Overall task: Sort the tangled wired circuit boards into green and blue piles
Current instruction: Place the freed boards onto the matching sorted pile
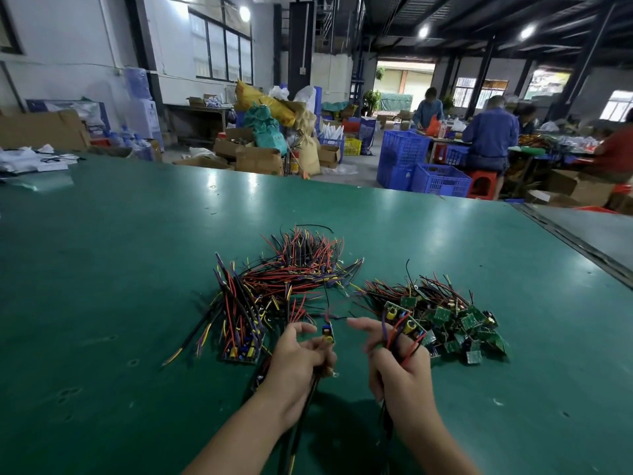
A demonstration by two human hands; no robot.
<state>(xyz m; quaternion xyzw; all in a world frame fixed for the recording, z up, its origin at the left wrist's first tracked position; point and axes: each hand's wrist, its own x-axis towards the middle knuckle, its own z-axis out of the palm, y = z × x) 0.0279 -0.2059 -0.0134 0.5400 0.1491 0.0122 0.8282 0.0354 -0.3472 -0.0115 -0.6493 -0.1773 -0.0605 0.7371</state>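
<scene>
Boards [327,332] gripped, seemingly, left hand [297,359], right hand [401,371]

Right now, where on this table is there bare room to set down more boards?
Bare table lies left of the left wire pile, beyond the far tangle toward the far edge, and right of the green-board pile. Crowded: the gap between the piles, where the left hand and right hand hold wired boards.

Green worktable [102,234], white wall [68,46], dark-framed windows [224,53], blue crates [404,149], cardboard boxes [257,159], bright ceiling lamps [424,30]
</scene>
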